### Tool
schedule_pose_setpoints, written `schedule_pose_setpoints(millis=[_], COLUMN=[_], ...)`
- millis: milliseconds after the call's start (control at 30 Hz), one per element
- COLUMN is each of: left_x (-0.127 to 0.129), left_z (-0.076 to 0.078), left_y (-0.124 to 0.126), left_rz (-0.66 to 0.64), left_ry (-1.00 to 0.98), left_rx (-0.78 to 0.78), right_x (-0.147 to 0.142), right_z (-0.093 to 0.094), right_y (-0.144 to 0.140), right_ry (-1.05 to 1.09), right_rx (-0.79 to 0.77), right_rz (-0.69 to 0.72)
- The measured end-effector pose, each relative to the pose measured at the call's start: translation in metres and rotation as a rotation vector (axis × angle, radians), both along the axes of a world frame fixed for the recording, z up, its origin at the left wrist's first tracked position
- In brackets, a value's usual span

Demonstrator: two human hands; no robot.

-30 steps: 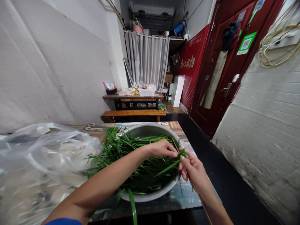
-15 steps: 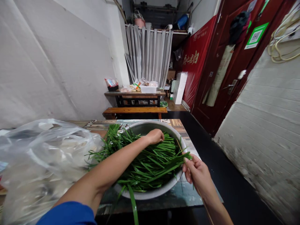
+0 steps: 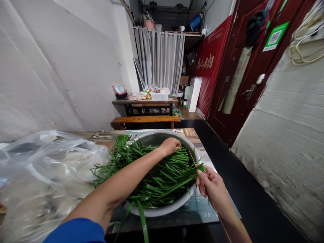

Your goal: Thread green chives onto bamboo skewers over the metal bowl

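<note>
A metal basin [image 3: 162, 210] stands on a patterned table [image 3: 194, 213], heaped with long green chive leaves [image 3: 154, 179]. My left hand [image 3: 170, 145] reaches across the basin and presses, fingers curled, on the leaves at its far side; whether it grips any I cannot tell. My right hand [image 3: 212, 185] sits at the basin's right rim, pinching the ends of a small bunch of chive leaves [image 3: 188, 173]. A thin stick [image 3: 219, 219] runs along my right wrist.
A large clear plastic bag [image 3: 43, 179] fills the table's left side. A white wall runs along the left, a brick wall [image 3: 286, 135] and red door [image 3: 243, 74] along the right. Beyond the table stand a wooden bench [image 3: 146, 119] and a cluttered table [image 3: 145, 101].
My left hand left the bunch near my right hand and went to the far side of the basin, onto the leaves. My right hand kept its hold on the bunch.
</note>
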State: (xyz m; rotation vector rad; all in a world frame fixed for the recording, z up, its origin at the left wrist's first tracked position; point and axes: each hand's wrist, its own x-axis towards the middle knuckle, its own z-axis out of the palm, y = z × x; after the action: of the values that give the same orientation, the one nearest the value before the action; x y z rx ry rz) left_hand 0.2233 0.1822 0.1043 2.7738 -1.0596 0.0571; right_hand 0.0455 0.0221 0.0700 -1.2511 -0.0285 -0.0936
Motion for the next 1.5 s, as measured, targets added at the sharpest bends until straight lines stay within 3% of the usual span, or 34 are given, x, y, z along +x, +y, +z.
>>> schedule_pose_setpoints(millis=[133,267,467,667,800,933,1500], left_x=[-0.004,-0.006,-0.007,-0.031,-0.049,-0.057,-0.058], left_z=[0.004,0.005,0.011,0.024,0.029,0.032,0.030], left_y=[0.010,0.015,0.019,0.012,0.002,-0.006,-0.009], left_rz=[0.019,0.075,0.076,0.062,0.080,0.103,0.084], left_ry=[0.071,0.064,0.173,0.344,0.539,0.599,0.561], left_rx=[0.107,0.050,-0.216,-0.507,-0.626,-0.710,-0.722], right_x=[0.001,0.001,0.005,0.006,0.008,0.009,0.010], right_z=[0.000,0.000,0.005,0.011,0.014,0.014,0.012], right_y=[0.000,0.001,0.003,0.002,0.003,0.005,0.007], right_ry=[-0.001,0.003,0.023,0.018,0.011,0.007,0.014], right_rx=[-0.004,-0.006,-0.027,-0.031,-0.046,-0.038,-0.001], right_rz=[-0.007,-0.013,-0.012,-0.011,-0.018,-0.026,-0.039])
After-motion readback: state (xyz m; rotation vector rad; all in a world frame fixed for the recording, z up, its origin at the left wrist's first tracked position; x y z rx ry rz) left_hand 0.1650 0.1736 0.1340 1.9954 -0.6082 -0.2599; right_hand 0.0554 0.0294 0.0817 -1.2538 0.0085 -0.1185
